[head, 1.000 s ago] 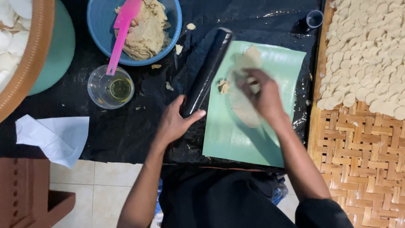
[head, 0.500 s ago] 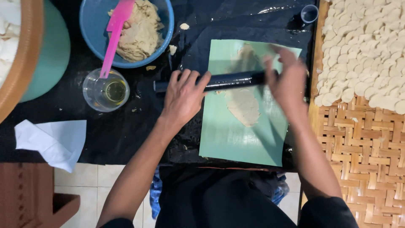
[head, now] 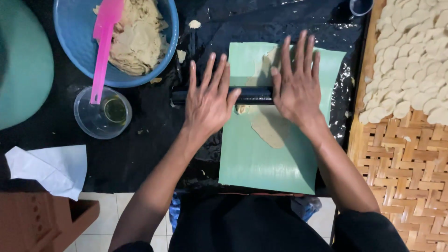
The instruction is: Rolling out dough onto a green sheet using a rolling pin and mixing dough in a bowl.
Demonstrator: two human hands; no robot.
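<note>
- Left hand [head: 209,100]: flat, fingers spread, palm pressing a smooth black cylindrical rolling pin [head: 252,95]; nothing gripped.
- Right hand [head: 295,88]: likewise flat and splayed on the pin's other end.
- Dough [head: 268,126]: thin, pale, irregular sheet under the pin, mid-way along a matte green mat [head: 261,163].
- Mat lies on glossy black plastic sheeting [head: 154,144].
- Blue round bowl [head: 74,51], upper left corner, holds scrappy dough.
- Woven bamboo tray [head: 401,172], right edge.

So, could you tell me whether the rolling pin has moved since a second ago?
Yes: the rolling pin, then slanted beside the green mat, now lies crosswise over it.
</note>
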